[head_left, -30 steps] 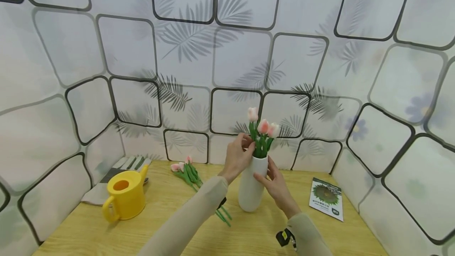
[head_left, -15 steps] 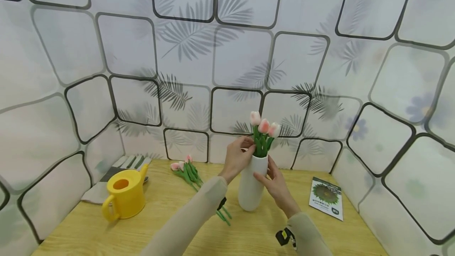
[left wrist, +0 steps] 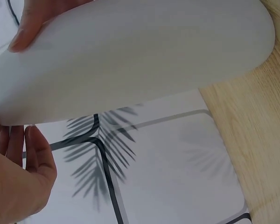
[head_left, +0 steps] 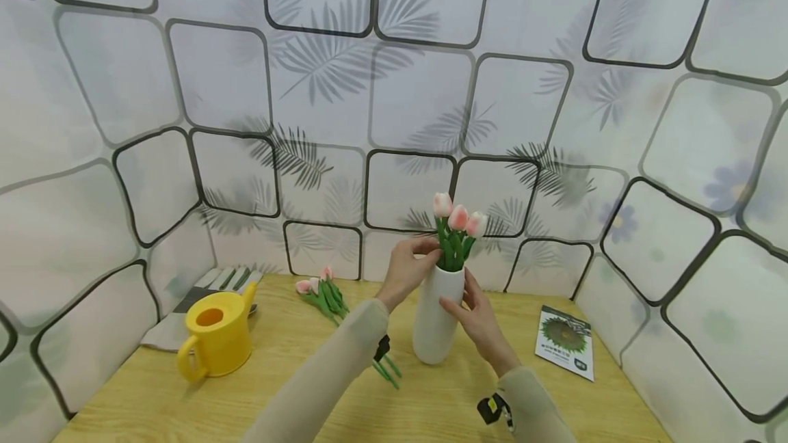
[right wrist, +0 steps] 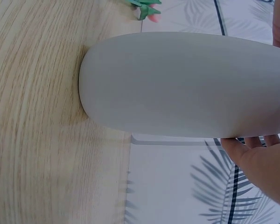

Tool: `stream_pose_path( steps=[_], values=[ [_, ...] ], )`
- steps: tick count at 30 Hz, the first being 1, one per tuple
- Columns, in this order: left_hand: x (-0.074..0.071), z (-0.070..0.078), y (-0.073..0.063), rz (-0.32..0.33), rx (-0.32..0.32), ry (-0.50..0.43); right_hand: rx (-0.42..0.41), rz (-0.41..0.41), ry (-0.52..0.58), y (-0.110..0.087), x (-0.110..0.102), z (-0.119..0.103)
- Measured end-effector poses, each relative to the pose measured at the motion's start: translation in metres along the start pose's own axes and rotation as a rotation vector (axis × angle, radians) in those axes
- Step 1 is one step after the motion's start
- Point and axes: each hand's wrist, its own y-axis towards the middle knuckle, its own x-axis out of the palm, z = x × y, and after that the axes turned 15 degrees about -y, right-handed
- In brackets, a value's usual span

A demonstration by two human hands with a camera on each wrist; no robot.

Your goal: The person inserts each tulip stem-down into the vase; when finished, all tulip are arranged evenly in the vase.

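A tall white vase [head_left: 436,323] stands upright on the table, with pink-and-white tulips [head_left: 458,218] rising from its mouth. At the leaves of the leftmost tulip, just above the rim, my left hand [head_left: 408,271] pinches with thumb and fingers; the exact contact is small. My right hand [head_left: 479,320] holds the vase's upper right side, thumb in front and fingers behind. The left wrist view has the vase [left wrist: 154,56] across its top and my left hand [left wrist: 25,182] at its narrow end. In the right wrist view, my right hand [right wrist: 261,163] touches the vase wall [right wrist: 177,84].
More tulips [head_left: 329,299] lie on the table [head_left: 283,374] left of the vase, partly under my left forearm. A yellow watering can [head_left: 218,337] stands farther left, before a grey-and-white cloth [head_left: 163,335]. A sunflower packet [head_left: 564,344] lies at right. Patterned walls enclose the table.
The leftmost tulip has sunk slightly into the vase since a second ago, my left hand lowering with it. That hand has since shifted slightly left. My right hand and the vase stay put.
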Motion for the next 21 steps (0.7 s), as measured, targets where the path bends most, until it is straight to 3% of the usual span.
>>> stream_pose_path(
  steps=[12,18,21],
  values=[
    [-0.020,-0.012,-0.004,-0.060,-0.007,-0.085,0.021,-0.011,-0.012,-0.001,0.000,0.000],
    [-0.037,-0.020,-0.011,-0.031,-0.032,-0.240,0.023,-0.010,-0.011,-0.001,0.000,0.001],
    [-0.046,-0.027,-0.016,-0.009,-0.057,-0.270,0.031,-0.009,-0.013,-0.001,0.000,0.001]
  ],
)
